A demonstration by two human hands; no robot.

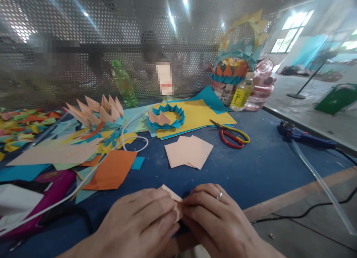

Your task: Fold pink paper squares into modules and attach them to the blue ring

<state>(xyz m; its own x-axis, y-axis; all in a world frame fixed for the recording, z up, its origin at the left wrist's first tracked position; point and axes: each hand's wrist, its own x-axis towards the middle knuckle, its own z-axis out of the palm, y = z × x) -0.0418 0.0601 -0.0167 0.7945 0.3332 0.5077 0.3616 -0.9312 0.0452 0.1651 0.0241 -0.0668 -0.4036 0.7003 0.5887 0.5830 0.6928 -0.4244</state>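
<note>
Between both hands, near the table's front edge, is a peach sheet of paper (170, 192), partly covered by fingers. My left hand (139, 217) is closed on its left side. The fingertips of my right hand (214, 217), with a ring on one finger, pinch its right edge. Just beyond lie several overlapping peach paper squares (188, 152). Farther back, a blue folded-paper ring (167, 116) carries two peach points and rests on yellow paper (195, 115). Scissors (232, 133) with red and yellow handles lie to its right.
A glue gun (309, 135) with a clear glue stick lies at the right. Bottles (242, 94) and a paper basket (227, 77) stand at the back right. A green bottle (124, 85) leans on the mesh panel. Orange paper (111, 170), folded peach pieces (97, 111) and a white cable (83, 180) are left.
</note>
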